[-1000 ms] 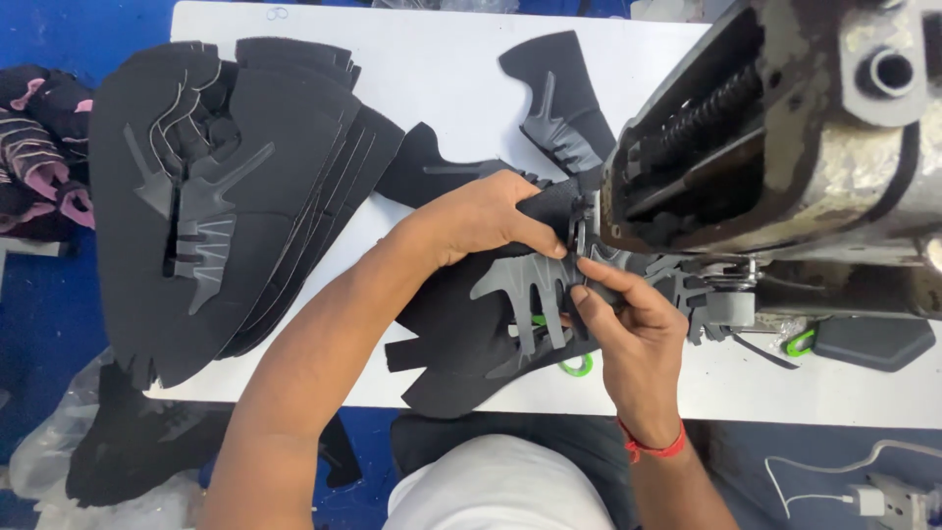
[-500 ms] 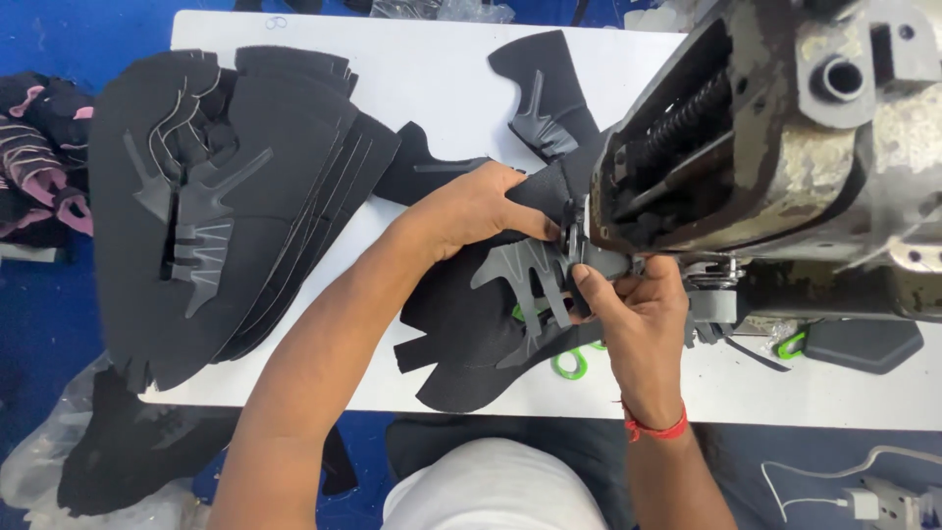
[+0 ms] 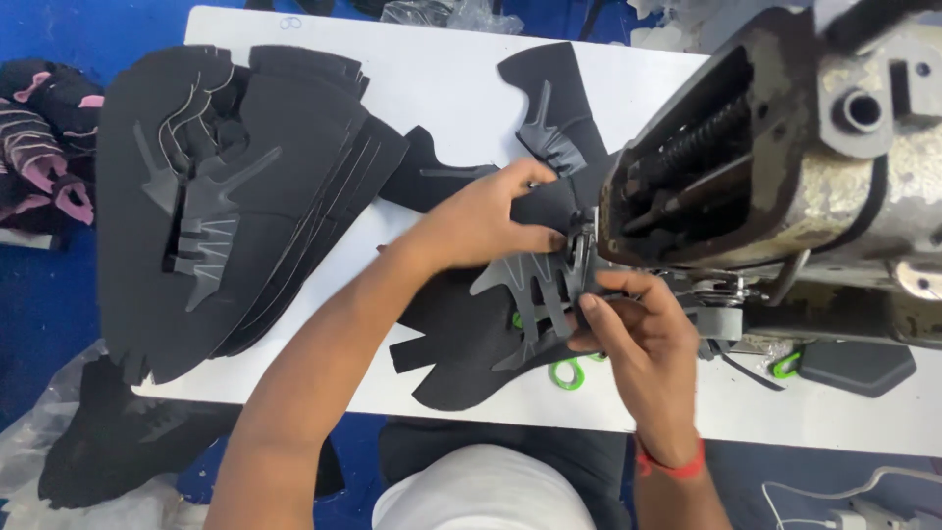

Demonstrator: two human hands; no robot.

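Note:
A black fabric shoe-upper piece (image 3: 461, 339) with grey finger-shaped overlays lies on the white table (image 3: 442, 108), its right end under the head of a worn metal sewing machine (image 3: 785, 157). My left hand (image 3: 486, 221) presses and pinches the piece's upper edge just left of the machine's needle area. My right hand (image 3: 638, 334), with a red band at the wrist, grips the piece's lower right edge beside the needle. The needle itself is hidden between my fingers and the machine head.
A fanned stack of similar black cut pieces (image 3: 226, 196) covers the table's left half. One more black piece (image 3: 554, 108) lies at the back. Green-handled snips (image 3: 567, 371) peek out under the fabric. Pink-and-black parts (image 3: 44, 147) sit off the table at far left.
Both hands have shifted the piece slightly at the needle; the left hand's fingers have curled tighter on the upper edge, and the right hand has slid a little lower along the fabric.

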